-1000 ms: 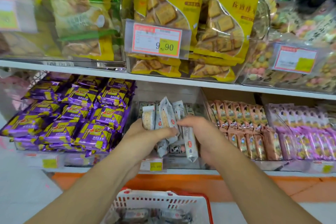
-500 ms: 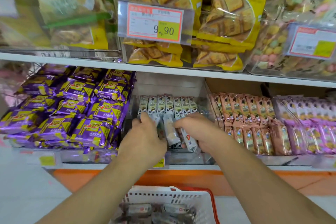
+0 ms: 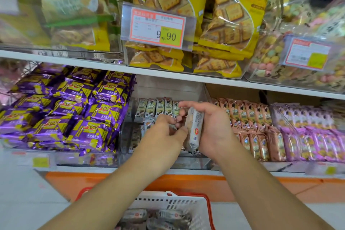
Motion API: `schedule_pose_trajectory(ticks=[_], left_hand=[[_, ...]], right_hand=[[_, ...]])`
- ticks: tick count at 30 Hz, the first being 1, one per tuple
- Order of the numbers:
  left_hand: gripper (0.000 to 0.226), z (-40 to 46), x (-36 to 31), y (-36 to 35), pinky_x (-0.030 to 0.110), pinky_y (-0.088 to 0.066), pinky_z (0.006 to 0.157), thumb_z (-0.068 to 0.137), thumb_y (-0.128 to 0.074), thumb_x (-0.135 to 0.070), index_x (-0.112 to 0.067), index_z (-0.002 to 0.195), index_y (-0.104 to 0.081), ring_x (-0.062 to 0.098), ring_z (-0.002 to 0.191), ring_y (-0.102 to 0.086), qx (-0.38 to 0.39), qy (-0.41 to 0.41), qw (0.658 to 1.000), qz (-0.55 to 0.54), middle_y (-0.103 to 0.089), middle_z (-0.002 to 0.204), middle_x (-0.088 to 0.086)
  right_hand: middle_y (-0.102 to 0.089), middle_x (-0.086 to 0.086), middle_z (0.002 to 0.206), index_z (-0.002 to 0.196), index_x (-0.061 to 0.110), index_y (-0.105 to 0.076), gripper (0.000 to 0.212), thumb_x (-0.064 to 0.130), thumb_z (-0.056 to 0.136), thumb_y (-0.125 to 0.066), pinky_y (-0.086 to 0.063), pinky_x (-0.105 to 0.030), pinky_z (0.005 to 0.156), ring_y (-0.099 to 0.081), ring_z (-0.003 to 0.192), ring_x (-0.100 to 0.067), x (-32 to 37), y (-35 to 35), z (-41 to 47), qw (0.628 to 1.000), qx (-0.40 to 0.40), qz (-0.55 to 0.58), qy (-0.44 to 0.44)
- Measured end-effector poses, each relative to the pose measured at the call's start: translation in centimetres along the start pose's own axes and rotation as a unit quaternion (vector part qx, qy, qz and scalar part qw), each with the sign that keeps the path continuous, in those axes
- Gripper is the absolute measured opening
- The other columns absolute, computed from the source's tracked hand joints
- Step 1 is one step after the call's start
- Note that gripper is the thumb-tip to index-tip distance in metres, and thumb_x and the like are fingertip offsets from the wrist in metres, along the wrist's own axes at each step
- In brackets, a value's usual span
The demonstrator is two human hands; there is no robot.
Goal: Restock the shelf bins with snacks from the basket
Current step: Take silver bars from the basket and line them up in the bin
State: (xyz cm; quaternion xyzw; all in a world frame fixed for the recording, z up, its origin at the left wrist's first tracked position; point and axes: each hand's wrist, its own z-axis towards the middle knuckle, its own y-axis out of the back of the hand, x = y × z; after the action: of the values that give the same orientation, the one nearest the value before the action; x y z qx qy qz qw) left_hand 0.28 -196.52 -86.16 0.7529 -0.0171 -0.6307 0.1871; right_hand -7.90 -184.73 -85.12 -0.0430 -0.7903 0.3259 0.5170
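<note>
In the middle of the lower shelf stands a clear bin (image 3: 168, 87) with a row of white snack packs (image 3: 158, 106) upright along its back. Just in front of that row, my right hand (image 3: 212, 127) grips a small stack of white snack packs (image 3: 195, 129), held upright on edge. My left hand (image 3: 162, 134) is against the stack's left side, with the thumb on the nearest pack and the fingers curled over its top. A white basket (image 3: 168, 201) with a red handle sits below and holds more packs (image 3: 158, 218).
Purple wafer packs (image 3: 74, 108) fill the bin to the left, and pink packs (image 3: 252, 127) and lilac packs (image 3: 308, 136) fill those to the right. Yellow biscuit bags (image 3: 224, 24) and a 9.90 price tag (image 3: 158, 28) hang over the shelf above. An orange base runs under the shelf.
Both hands have risen from the bin's front toward the back row. The right hand now holds its packs upright, and the left hand has come across to meet them.
</note>
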Motion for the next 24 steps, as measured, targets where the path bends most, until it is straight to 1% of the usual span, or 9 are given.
schedule_pose_trajectory(ticks=[2,6,9,13,16,19,20,21,24], left_hand=[[0.022,-0.2,0.0,-0.1,0.048,-0.064,0.078,0.098,-0.068,-0.025,-0.02,0.117,-0.058,0.021,0.08,-0.076,0.037,0.072,0.99,-0.117,-0.074,0.095,0.007],[0.022,-0.5,0.0,0.7,0.046,-0.064,0.082,0.096,-0.07,-0.009,-0.009,0.118,-0.068,0.025,0.087,-0.078,0.107,0.087,0.973,-0.185,-0.076,0.101,0.013],[0.015,-0.4,0.5,1.2,0.045,-0.063,0.085,0.098,-0.069,-0.009,-0.01,0.112,-0.071,0.027,0.084,-0.077,0.083,0.066,0.979,-0.175,-0.076,0.095,0.01],[0.018,0.2,0.7,1.5,0.033,-0.063,0.066,0.105,-0.053,-0.004,-0.004,0.117,-0.067,0.034,0.087,-0.077,0.055,0.089,0.969,-0.223,-0.076,0.096,0.019],[0.017,0.4,0.5,1.4,0.033,-0.062,0.066,0.102,-0.063,-0.014,-0.005,0.116,-0.065,0.033,0.089,-0.077,0.052,0.097,0.962,-0.248,-0.073,0.103,0.021],[0.028,0.5,1.0,1.1,0.038,-0.064,0.078,0.098,-0.07,-0.018,-0.012,0.123,-0.06,0.025,0.088,-0.078,0.052,0.061,0.979,-0.189,-0.074,0.106,0.013],[0.028,0.5,1.0,1.2,0.042,-0.064,0.083,0.099,-0.068,-0.014,-0.01,0.125,-0.058,0.028,0.088,-0.078,0.053,0.066,0.975,-0.207,-0.074,0.107,0.015],[0.027,0.6,1.0,1.3,0.047,-0.063,0.086,0.1,-0.065,-0.01,-0.006,0.126,-0.057,0.033,0.09,-0.078,0.056,0.086,0.961,-0.255,-0.073,0.11,0.019],[0.028,0.8,0.9,2.2,0.056,-0.06,0.09,0.103,-0.054,-0.001,0.006,0.13,-0.052,0.048,0.097,-0.073,0.094,0.132,0.905,-0.394,-0.068,0.117,0.034]], right_hand=[[-0.059,-0.016,0.087,0.116,-0.007,-0.065,0.045,0.017,0.085,-0.043,-0.047,-0.04,0.073,-0.058,0.079,-0.027,-0.2,0.3,-0.2,0.999,0.012,0.008,0.042],[-0.061,-0.019,0.101,0.125,-0.013,-0.064,0.059,0.024,0.084,-0.042,-0.049,-0.041,0.077,-0.057,0.094,-0.029,-0.4,0.9,-0.2,0.998,0.014,-0.02,0.063],[-0.063,-0.018,0.102,0.124,-0.006,-0.067,0.05,0.026,0.094,-0.045,-0.05,-0.041,0.081,-0.059,0.095,-0.028,-0.4,1.0,-0.1,0.998,-0.01,-0.056,0.039],[-0.073,-0.017,0.107,0.128,0.001,-0.067,0.037,0.015,0.1,-0.048,-0.054,-0.044,0.085,-0.069,0.096,-0.032,-0.2,1.1,-0.2,0.99,0.013,-0.135,0.034],[-0.078,-0.012,0.104,0.116,0.01,-0.073,0.02,0.007,0.097,-0.066,-0.062,-0.043,0.081,-0.076,0.097,-0.031,-0.2,1.3,0.1,0.955,-0.042,-0.279,0.095],[-0.076,-0.006,0.099,0.116,0.02,-0.071,0.037,0.038,0.086,-0.083,-0.064,-0.043,0.07,-0.077,0.09,-0.024,-0.6,1.1,0.2,0.897,-0.098,-0.412,0.13],[-0.076,-0.005,0.097,0.116,0.019,-0.07,0.041,0.046,0.087,-0.08,-0.063,-0.043,0.065,-0.077,0.086,-0.023,-0.6,0.9,0.1,0.896,-0.101,-0.414,0.125],[-0.075,-0.007,0.094,0.116,0.015,-0.07,0.041,0.048,0.093,-0.073,-0.061,-0.041,0.061,-0.075,0.081,-0.024,-0.4,0.7,0.0,0.918,-0.094,-0.37,0.109],[-0.066,-0.018,0.086,0.117,0.0,-0.069,0.035,0.028,0.107,-0.05,-0.053,-0.037,0.053,-0.064,0.069,-0.029,0.5,0.5,-0.7,0.97,-0.06,-0.219,0.086]])
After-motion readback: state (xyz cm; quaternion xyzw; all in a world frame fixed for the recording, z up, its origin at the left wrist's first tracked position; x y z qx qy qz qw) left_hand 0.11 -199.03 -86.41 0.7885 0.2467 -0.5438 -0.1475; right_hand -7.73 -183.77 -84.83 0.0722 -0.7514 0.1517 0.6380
